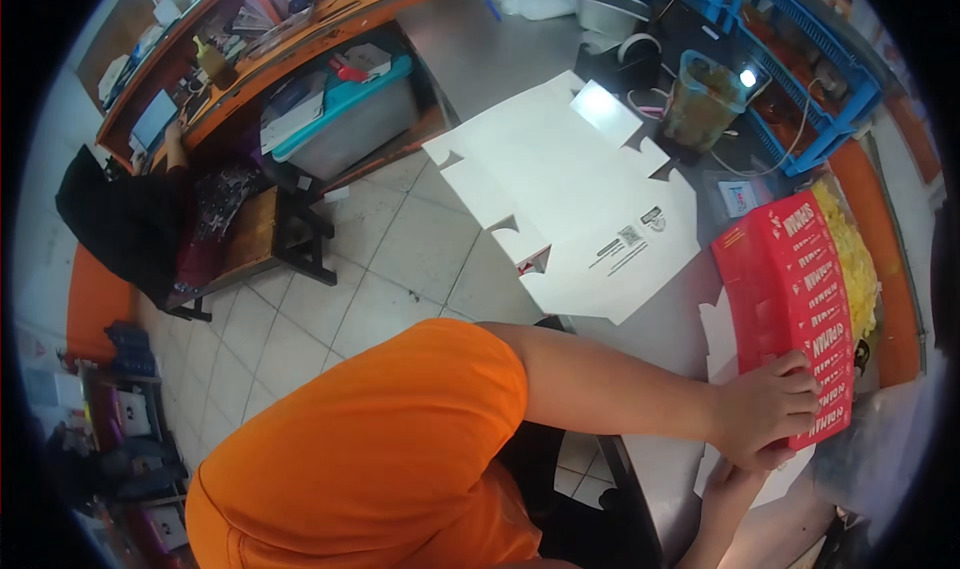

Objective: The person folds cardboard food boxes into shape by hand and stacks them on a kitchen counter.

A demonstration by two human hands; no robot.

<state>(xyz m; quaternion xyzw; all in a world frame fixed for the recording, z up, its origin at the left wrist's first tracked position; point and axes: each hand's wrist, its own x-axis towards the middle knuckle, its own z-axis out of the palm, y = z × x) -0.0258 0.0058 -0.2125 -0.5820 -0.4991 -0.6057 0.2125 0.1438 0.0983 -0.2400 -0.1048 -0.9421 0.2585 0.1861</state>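
My left arm, in an orange sleeve, reaches across to the right. My left hand [768, 409] is closed over the near end of a stack of red folded cardboard boxes [800, 269] with white lettering, its fingers curled on the printed side. Just below it, my right hand [733, 489] is mostly hidden behind the left one; only its wrist and part of the back show. A large unfolded white cardboard box [580, 189], with notched flaps and small dark print, lies flat to the left of the stack. More white cardboard [718, 339] shows beside the red boxes.
Behind stand a murky plastic container [703, 104], a blue rack [840, 129] and a white bowl [610, 14]. Yellow packets [850, 259] lie right of the stack. At left another person [125, 229] sits at an orange desk, near a teal-lidded bin [345, 119].
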